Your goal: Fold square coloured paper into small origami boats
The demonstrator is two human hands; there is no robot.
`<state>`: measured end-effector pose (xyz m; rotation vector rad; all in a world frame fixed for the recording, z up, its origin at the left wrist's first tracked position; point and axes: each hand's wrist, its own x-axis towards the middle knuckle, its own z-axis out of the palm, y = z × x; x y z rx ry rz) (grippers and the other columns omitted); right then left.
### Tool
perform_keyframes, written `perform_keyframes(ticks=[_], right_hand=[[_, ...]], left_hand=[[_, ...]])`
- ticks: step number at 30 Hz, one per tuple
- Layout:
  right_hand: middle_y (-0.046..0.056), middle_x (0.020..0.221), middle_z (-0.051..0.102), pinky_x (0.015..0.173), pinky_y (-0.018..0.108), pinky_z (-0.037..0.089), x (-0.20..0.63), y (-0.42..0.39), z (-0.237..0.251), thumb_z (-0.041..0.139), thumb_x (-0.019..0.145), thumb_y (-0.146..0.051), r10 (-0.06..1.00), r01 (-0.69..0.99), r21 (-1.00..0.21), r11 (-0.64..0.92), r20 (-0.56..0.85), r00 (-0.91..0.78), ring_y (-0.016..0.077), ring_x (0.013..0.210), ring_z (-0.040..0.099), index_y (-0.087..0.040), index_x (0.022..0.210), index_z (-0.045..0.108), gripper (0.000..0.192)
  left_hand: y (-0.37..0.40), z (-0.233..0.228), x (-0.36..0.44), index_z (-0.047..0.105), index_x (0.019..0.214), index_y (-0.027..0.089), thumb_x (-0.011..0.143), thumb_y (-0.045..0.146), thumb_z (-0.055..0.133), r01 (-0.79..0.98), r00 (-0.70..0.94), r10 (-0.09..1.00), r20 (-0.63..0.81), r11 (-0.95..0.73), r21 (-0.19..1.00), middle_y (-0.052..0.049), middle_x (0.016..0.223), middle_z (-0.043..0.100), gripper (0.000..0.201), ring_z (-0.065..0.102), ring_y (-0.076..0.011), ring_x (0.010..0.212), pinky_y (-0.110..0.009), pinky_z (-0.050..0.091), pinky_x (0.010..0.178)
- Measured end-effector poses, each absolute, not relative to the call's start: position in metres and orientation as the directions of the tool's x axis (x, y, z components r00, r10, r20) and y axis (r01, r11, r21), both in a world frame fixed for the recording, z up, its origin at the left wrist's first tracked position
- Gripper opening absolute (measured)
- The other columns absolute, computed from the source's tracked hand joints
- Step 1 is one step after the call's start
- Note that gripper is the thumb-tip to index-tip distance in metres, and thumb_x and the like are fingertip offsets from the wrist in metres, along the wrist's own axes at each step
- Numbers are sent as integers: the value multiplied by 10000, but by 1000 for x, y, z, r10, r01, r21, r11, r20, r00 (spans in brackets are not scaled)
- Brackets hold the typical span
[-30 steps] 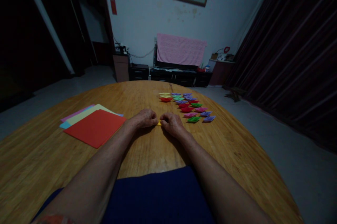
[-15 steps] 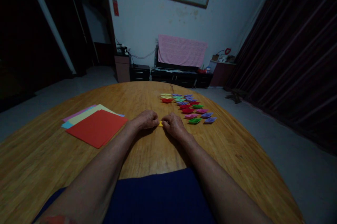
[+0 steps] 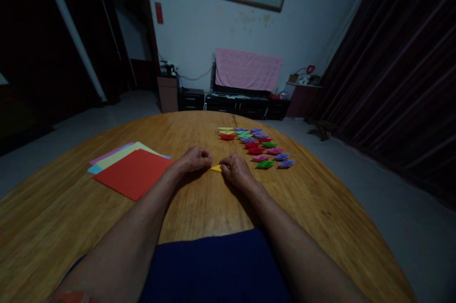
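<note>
My left hand (image 3: pixel 194 159) and my right hand (image 3: pixel 235 170) rest side by side on the round wooden table (image 3: pixel 199 198), fingers curled. Between their fingertips lies a small folded yellow paper piece (image 3: pixel 215 168); both hands pinch it at its ends. Most of the paper is hidden by the fingers. Just beyond my right hand lie several small folded paper boats (image 3: pixel 258 146) in red, green, pink, purple and yellow, set in rows.
A stack of flat coloured paper sheets (image 3: pixel 130 170), red on top, lies left of my hands. A low cabinet with a pink cloth (image 3: pixel 247 69) stands by the far wall. A dark curtain (image 3: pixel 399 70) hangs on the right.
My hands have drawn slightly apart, so more of the yellow paper shows between them. The view has shifted a little.
</note>
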<state>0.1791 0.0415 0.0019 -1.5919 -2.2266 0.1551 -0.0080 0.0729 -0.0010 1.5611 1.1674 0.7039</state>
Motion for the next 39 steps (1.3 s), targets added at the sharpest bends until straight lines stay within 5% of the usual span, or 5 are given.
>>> perform_keyframes(ticks=[5, 14, 24, 29, 39], right_hand=[[102, 950, 677, 801, 275, 419, 179, 42, 1, 522, 915, -217, 929, 887, -310, 341, 255, -268, 204, 905, 609, -181, 1023, 771, 274], [88, 942, 731, 829, 271, 437, 180, 43, 5, 551, 891, -202, 927, 866, -350, 358, 246, -283, 206, 927, 633, -198, 981, 784, 250], [35, 981, 758, 819, 267, 501, 196, 57, -5, 562, 830, -161, 961, 666, -697, 265, 249, -122, 182, 918, 678, -198, 1021, 752, 272], [62, 899, 720, 776, 276, 458, 189, 49, -3, 614, 844, -249, 939, 778, -531, 335, 258, -228, 190, 864, 627, -168, 936, 747, 181], [123, 1183, 585, 915, 345, 410, 173, 36, -5, 585, 898, -299, 958, 864, -433, 258, 229, -171, 239, 1092, 541, -229, 1361, 569, 469]], left_hand=[[72, 2, 0, 604, 744, 163, 697, 249, 597, 396, 400, 912, -93, -80, 915, 41, 526, 485, 98, 406, -87, 452, -222, 252, 432], [75, 9, 4, 732, 799, 160, 737, 216, 572, 641, 491, 871, 29, -384, 664, 29, 595, 568, 181, 475, -113, 576, -228, 339, 555], [72, 15, 6, 774, 1037, 198, 811, 193, 531, 714, 548, 836, 23, -482, 508, -1, 667, 662, 332, 540, -143, 634, -249, 398, 655], [77, 8, 6, 790, 934, 214, 763, 169, 567, 679, 516, 854, 67, -455, 576, 18, 581, 603, 284, 502, -136, 581, -240, 374, 604], [79, 7, 7, 776, 868, 214, 709, 141, 589, 622, 525, 845, 96, -459, 635, 1, 674, 660, 256, 539, -151, 645, -241, 375, 620]])
